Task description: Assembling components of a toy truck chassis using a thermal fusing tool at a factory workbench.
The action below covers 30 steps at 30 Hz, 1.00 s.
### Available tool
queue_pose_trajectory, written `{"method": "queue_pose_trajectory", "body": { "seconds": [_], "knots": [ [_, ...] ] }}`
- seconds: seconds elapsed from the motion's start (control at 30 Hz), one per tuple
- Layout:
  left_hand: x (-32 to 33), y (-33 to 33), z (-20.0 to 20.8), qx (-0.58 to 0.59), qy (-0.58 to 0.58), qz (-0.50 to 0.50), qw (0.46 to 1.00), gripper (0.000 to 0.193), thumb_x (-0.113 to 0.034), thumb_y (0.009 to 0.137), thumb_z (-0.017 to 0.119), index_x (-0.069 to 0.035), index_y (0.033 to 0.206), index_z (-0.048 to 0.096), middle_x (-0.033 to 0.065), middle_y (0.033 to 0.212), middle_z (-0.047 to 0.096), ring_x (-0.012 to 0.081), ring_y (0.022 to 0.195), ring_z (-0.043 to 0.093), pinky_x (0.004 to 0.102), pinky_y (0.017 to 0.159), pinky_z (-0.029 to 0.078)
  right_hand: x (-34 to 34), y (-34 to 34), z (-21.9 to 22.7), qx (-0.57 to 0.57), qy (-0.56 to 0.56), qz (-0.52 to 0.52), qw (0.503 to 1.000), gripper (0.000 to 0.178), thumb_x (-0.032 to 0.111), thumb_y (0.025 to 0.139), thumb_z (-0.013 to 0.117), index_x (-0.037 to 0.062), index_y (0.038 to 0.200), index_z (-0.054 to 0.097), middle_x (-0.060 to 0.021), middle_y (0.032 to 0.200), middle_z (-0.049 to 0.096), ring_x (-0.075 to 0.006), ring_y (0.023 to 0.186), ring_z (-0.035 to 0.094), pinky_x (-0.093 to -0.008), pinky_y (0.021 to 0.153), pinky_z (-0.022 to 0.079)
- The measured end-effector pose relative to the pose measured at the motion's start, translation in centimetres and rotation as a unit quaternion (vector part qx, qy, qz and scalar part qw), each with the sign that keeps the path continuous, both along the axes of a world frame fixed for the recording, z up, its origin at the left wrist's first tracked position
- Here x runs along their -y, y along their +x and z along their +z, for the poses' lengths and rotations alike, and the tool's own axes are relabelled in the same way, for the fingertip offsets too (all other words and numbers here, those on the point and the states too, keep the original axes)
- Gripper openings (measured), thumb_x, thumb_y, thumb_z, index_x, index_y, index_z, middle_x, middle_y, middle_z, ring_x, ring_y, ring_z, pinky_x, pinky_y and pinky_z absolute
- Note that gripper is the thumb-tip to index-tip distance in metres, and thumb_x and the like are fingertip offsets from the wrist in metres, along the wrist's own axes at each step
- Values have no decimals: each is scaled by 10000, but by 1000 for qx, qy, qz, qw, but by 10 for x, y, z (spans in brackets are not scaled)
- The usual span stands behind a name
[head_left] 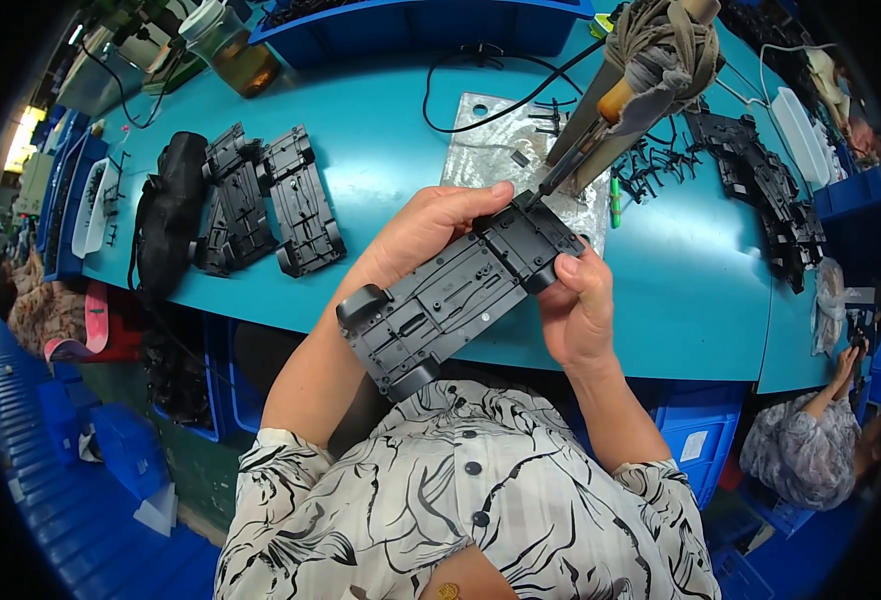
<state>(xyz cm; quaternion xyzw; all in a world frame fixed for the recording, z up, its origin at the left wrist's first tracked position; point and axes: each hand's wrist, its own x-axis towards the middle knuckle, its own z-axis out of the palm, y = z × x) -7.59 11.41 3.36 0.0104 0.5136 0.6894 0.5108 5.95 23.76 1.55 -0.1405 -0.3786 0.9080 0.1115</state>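
Note:
Tilted in front of me is a black plastic toy car chassis (451, 305), underside up, with wheels at its near end. My left hand (426, 235) grips its far left edge, thumb lying along the top corner. Fingers of my right hand (579, 310) are closed on the far right corner. The metal tip of a soldering iron (586, 150), fixed on a cloth-wrapped stand (666, 60), meets or nearly meets the far end of the chassis; I cannot tell whether they touch. Beneath lies a scuffed metal plate (476, 150) on the teal table (381, 110).
Two more chassis (306, 205) and a black pouch-like thing (169, 215) lie at left. Small black parts (651, 170) and a green pen (616, 203) are beyond my right hand. Stacked chassis (761, 190) lie far right. A blue bin (421, 30) and a jar (229, 50) stand behind.

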Motion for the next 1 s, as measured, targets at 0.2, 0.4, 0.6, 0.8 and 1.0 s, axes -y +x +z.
{"method": "queue_pose_trajectory", "body": {
  "seconds": [0.2, 0.4, 0.6, 0.8, 1.0],
  "knots": [
    [-2, 0, -1, 19, 9, -3, 1000, 359, -349, 861, 653, 8, 898, 650, 75, 765, 649, 90, 595, 605, 214, 518, 491, -1, 1, -2, 1, 6, -2, 1000, 508, 211, 797, 575, -55, 1213, 457, -122, 1139, 587, -209, 1033, 585, -330, 939, 433],
    [1, -3, -3, 9, 8, -13, 1000, 370, -364, 855, 657, 3, 897, 657, 72, 764, 646, 90, 597, 600, 218, 522, 482, 3, -1, 3, 9, 13, -16, 1000, 521, 231, 793, 586, -49, 1215, 459, -120, 1141, 586, -207, 1033, 584, -327, 937, 431],
    [0, -5, -1, -1, -1, -16, 1000, 358, -365, 850, 661, -7, 876, 665, 63, 754, 644, 84, 594, 596, 218, 520, 474, 2, -1, -1, 7, 2, -9, 1000, 539, 264, 796, 589, -37, 1223, 459, -118, 1149, 584, -210, 1043, 581, -347, 936, 436],
    [-1, -5, 6, -1, -8, -21, 1000, 356, -354, 854, 659, 2, 873, 666, 64, 741, 642, 79, 595, 596, 208, 509, 465, 4, -2, 1, 11, 1, -14, 1000, 521, 275, 798, 581, -31, 1207, 478, -108, 1134, 597, -210, 1029, 587, -345, 911, 449],
    [-2, -8, 7, -29, -21, -30, 999, 365, -349, 857, 657, 16, 860, 665, 67, 735, 642, 81, 580, 594, 203, 501, 462, 4, 0, 2, 14, 2, -16, 1000, 509, 278, 801, 572, -36, 1194, 496, -108, 1124, 606, -204, 1036, 582, -341, 931, 428]
  ]
}}
